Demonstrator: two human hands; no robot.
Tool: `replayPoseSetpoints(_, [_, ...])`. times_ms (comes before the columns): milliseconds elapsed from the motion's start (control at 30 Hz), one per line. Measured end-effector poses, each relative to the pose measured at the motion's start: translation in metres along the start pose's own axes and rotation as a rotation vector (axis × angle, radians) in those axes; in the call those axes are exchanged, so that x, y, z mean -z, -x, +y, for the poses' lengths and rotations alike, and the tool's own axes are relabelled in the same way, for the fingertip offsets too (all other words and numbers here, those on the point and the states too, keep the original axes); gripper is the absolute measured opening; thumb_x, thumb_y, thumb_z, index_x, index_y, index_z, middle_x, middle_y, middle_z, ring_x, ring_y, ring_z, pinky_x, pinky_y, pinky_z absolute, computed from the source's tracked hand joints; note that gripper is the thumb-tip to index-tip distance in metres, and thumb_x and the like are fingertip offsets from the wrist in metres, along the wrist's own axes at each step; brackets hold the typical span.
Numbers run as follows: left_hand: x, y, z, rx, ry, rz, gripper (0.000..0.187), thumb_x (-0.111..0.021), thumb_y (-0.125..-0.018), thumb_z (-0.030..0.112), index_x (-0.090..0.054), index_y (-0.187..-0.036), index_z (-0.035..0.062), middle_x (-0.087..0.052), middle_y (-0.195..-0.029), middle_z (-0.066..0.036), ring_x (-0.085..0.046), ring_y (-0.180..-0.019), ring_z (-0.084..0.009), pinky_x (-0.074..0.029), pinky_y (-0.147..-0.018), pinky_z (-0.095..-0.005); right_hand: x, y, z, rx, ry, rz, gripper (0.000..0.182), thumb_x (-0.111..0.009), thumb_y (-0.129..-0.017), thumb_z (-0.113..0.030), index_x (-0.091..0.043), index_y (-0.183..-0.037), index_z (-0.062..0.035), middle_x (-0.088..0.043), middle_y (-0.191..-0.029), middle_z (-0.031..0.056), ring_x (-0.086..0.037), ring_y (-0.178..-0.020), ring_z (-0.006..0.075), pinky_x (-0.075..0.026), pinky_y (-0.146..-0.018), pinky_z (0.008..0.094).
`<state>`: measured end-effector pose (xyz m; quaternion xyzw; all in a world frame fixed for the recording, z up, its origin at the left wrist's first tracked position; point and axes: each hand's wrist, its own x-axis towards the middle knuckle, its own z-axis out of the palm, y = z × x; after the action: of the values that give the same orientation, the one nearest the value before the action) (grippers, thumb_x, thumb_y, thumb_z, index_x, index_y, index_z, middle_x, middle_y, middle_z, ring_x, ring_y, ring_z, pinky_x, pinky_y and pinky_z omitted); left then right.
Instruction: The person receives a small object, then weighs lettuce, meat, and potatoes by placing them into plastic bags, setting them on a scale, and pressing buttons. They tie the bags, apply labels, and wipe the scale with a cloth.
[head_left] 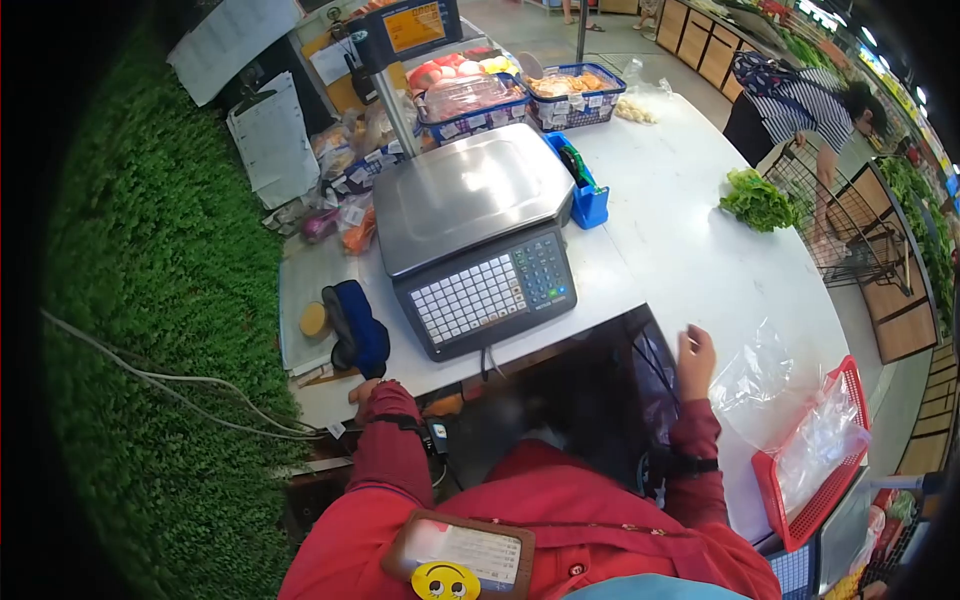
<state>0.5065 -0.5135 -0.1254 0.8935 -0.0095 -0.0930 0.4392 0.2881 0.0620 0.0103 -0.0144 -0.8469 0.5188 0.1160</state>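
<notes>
My left hand (367, 391) is at the counter's front edge, just below a dark blue padded item (362, 328); the sleeve and wrist hide most of its fingers. Over the white counter on the right, my right hand (696, 362) has its fingers curled in loosely with nothing showing in them. Clear plastic bags (755, 385) lie to its right, some of them in a red basket (851, 400). Between and beyond my hands stands a weighing scale (470, 195) with a metal plate and a keypad (490, 290).
Leafy lettuce (758, 200) lies near the counter's far right edge. Blue baskets (575, 105) of packed food and a blue holder (590, 205) stand behind the scale. A person (790, 105) bends by a wire cart (840, 220). A green leafy wall (170, 280) borders the left.
</notes>
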Motion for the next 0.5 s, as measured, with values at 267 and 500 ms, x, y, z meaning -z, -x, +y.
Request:
replayPoseSetpoints(267, [0.017,0.023,-0.003,-0.328,-0.119,-0.149,0.04,-0.06,-0.082,0.042,-0.065,-0.095,0.0052,-0.061,-0.096,-0.013,-0.055,-0.095,-0.0246,-0.04,-0.088,-0.0394,0.124,0.064,-0.02,0.027,0.116,-0.022,0.019,-0.062,-0.083,-0.008,-0.061,-0.101,-0.0019,-0.061,-0.096,0.0124,-0.062,-0.083,0.0208,-0.05,-0.067,0.0281])
replayPoseSetpoints(500, [0.102,0.064,-0.03,-0.906,-0.395,-0.993,0.035,-0.059,-0.084,0.038,-0.065,-0.091,0.0047,-0.06,-0.089,-0.01,-0.055,-0.088,-0.0211,-0.04,-0.082,-0.0361,0.253,0.059,-0.028,-0.005,0.316,0.293,0.022,-0.064,-0.08,-0.008,-0.06,-0.101,-0.0032,-0.059,-0.097,0.0111,-0.061,-0.079,0.0231,-0.048,-0.068,0.0314])
